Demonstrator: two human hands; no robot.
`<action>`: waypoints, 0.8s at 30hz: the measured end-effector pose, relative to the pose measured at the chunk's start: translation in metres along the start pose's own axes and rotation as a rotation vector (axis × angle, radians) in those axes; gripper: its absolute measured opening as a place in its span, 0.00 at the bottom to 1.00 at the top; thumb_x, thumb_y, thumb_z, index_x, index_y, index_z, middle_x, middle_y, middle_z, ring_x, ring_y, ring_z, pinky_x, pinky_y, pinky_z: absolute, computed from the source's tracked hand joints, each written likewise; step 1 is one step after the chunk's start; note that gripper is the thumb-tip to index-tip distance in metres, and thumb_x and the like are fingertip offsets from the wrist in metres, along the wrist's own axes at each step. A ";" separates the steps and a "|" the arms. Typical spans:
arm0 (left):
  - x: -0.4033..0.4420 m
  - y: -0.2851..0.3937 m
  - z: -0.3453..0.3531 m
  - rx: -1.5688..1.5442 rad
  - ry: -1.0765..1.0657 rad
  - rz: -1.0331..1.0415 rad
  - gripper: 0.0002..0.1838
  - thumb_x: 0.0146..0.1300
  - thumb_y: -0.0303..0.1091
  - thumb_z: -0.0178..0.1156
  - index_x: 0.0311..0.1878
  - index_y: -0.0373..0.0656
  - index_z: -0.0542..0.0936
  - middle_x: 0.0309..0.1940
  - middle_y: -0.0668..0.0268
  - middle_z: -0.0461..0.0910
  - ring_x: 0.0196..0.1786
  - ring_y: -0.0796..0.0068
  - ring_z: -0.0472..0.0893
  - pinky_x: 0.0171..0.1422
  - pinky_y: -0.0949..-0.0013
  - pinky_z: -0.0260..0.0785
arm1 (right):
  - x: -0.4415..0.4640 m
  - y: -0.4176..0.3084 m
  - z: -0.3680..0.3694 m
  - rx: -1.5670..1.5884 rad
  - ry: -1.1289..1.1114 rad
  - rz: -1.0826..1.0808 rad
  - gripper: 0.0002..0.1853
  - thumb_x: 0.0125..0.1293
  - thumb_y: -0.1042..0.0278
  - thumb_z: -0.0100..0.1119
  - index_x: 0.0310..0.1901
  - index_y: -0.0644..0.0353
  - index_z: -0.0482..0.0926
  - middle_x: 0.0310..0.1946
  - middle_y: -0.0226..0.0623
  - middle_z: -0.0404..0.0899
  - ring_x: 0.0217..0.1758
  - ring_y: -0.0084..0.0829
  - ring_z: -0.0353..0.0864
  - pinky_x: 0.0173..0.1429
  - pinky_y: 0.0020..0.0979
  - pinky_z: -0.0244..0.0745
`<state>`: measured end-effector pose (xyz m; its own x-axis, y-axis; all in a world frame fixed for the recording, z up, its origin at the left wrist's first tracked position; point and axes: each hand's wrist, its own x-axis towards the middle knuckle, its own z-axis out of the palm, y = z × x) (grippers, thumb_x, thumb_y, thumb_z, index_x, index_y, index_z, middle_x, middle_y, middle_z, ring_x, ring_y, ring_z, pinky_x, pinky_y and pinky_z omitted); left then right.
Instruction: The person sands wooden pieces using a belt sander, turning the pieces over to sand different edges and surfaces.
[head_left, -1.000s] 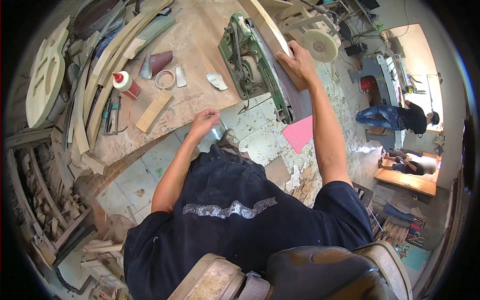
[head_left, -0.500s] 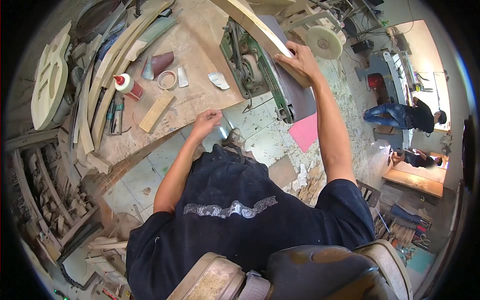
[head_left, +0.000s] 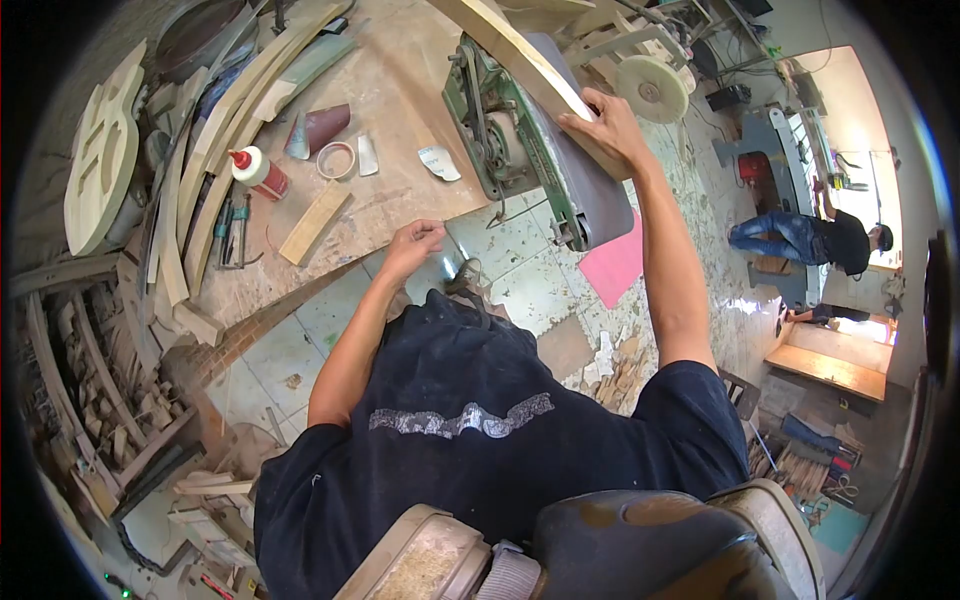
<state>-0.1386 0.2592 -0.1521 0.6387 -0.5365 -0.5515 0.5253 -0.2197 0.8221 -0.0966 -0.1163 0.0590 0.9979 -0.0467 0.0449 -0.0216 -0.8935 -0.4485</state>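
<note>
My right hand (head_left: 612, 132) grips the near end of a long, pale wooden piece (head_left: 515, 58). The piece lies along the top of a green belt sander (head_left: 535, 150), over its dark sanding belt (head_left: 600, 205), and its far end runs out of view at the top. My left hand (head_left: 413, 247) is closed at the front edge of the worktable (head_left: 385, 205), its fingertips pinched together. What they hold, if anything, is too small to make out. Left of the sander, a torn scrap of white-backed paper (head_left: 438, 163) lies on the tabletop.
A glue bottle (head_left: 262, 175), tape roll (head_left: 336, 160), small wood block (head_left: 315, 225) and clamps (head_left: 232, 235) lie on the table. Curved wooden strips (head_left: 235, 110) fill its left side. A pink sheet (head_left: 612, 265) is on the littered floor. Two people are at the far right.
My right hand and the wooden piece have shifted very slightly right and down in view. My left hand stays in place. The people in the background have changed posture.
</note>
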 end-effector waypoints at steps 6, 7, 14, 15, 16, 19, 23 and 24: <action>-0.002 -0.002 -0.002 0.016 -0.003 -0.018 0.22 0.75 0.47 0.62 0.64 0.42 0.80 0.57 0.64 0.85 0.53 0.73 0.85 0.57 0.70 0.72 | -0.003 -0.007 0.001 0.041 -0.014 0.004 0.28 0.58 0.43 0.73 0.41 0.65 0.84 0.30 0.51 0.82 0.31 0.45 0.78 0.41 0.42 0.73; -0.001 -0.004 -0.003 0.013 -0.004 -0.016 0.23 0.75 0.47 0.62 0.64 0.42 0.80 0.58 0.64 0.85 0.53 0.72 0.85 0.57 0.69 0.72 | -0.004 -0.008 0.001 0.067 -0.003 -0.008 0.28 0.58 0.43 0.73 0.40 0.66 0.84 0.29 0.51 0.81 0.30 0.45 0.77 0.41 0.42 0.72; -0.002 -0.002 -0.001 -0.008 0.016 0.007 0.22 0.73 0.47 0.64 0.61 0.42 0.81 0.52 0.64 0.86 0.50 0.72 0.86 0.54 0.69 0.72 | -0.004 -0.004 0.007 0.042 0.016 -0.039 0.29 0.58 0.41 0.72 0.35 0.68 0.80 0.26 0.53 0.76 0.29 0.46 0.74 0.39 0.45 0.70; -0.001 -0.003 0.000 -0.025 0.026 0.017 0.21 0.72 0.47 0.65 0.60 0.42 0.82 0.49 0.64 0.87 0.48 0.72 0.86 0.51 0.70 0.71 | -0.005 -0.005 0.007 0.043 0.011 -0.031 0.29 0.58 0.41 0.72 0.34 0.67 0.80 0.26 0.53 0.76 0.29 0.46 0.74 0.39 0.45 0.70; -0.001 -0.003 0.000 -0.024 0.023 0.018 0.21 0.72 0.47 0.65 0.60 0.42 0.82 0.49 0.64 0.87 0.48 0.72 0.86 0.51 0.70 0.71 | -0.006 -0.005 0.006 0.043 0.007 -0.023 0.29 0.58 0.41 0.72 0.34 0.67 0.80 0.26 0.54 0.76 0.29 0.46 0.75 0.39 0.45 0.69; 0.001 -0.005 0.000 -0.022 0.018 0.018 0.21 0.72 0.47 0.66 0.60 0.42 0.82 0.49 0.64 0.87 0.48 0.72 0.86 0.50 0.70 0.71 | -0.008 -0.002 0.005 0.011 0.033 -0.030 0.28 0.59 0.42 0.72 0.37 0.66 0.82 0.28 0.54 0.79 0.31 0.48 0.78 0.41 0.45 0.71; 0.000 -0.006 -0.002 -0.033 0.020 0.013 0.22 0.72 0.47 0.66 0.60 0.42 0.82 0.49 0.64 0.87 0.49 0.72 0.86 0.50 0.70 0.71 | -0.010 -0.001 0.000 0.007 0.007 0.048 0.27 0.59 0.42 0.71 0.42 0.64 0.85 0.32 0.54 0.84 0.35 0.51 0.83 0.44 0.44 0.74; 0.000 -0.007 -0.002 -0.039 0.022 0.013 0.22 0.71 0.46 0.66 0.60 0.42 0.82 0.49 0.64 0.87 0.49 0.72 0.86 0.50 0.70 0.71 | -0.011 -0.003 -0.001 -0.012 -0.001 0.067 0.27 0.59 0.42 0.71 0.43 0.63 0.85 0.33 0.53 0.84 0.36 0.51 0.83 0.45 0.44 0.75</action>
<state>-0.1412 0.2624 -0.1583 0.6579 -0.5209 -0.5438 0.5379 -0.1803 0.8235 -0.1072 -0.1134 0.0614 0.9943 -0.1058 0.0144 -0.0887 -0.8936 -0.4400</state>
